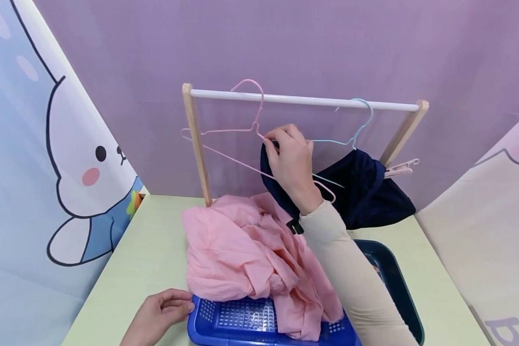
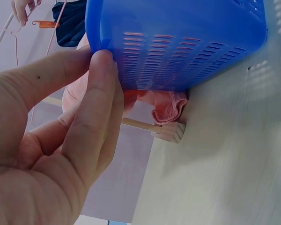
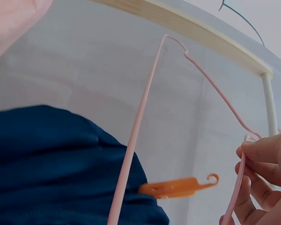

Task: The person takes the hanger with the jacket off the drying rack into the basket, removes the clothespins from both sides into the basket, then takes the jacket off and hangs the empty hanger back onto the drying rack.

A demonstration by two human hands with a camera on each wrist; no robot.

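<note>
My right hand (image 1: pixel 291 161) pinches a pink wire hanger (image 3: pixel 139 117) just beside its neck, in front of the rack; the hanger's hook curves over the rail. With thumb and fingertips, my left hand (image 1: pixel 160 312) pinches the left rim of a blue plastic basket (image 2: pixel 187 28). Crumpled pink fabric (image 1: pixel 229 254) spills over the basket. On the rail to the right, a pale teal hanger (image 1: pixel 365 126) carries a navy garment (image 1: pixel 372 197), partly hidden behind my right forearm. A pale pink clip (image 1: pixel 400 169) grips the garment's right side, and an orange clip (image 3: pixel 173 187) its other edge.
The rack has a white rail (image 1: pixel 302 99) between two wooden posts (image 1: pixel 196 149). A dark green tray (image 1: pixel 408 300) stands to the right, partly behind my forearm. Curtains with cartoon prints (image 1: pixel 95 192) enclose the pale green tabletop (image 1: pixel 155 240).
</note>
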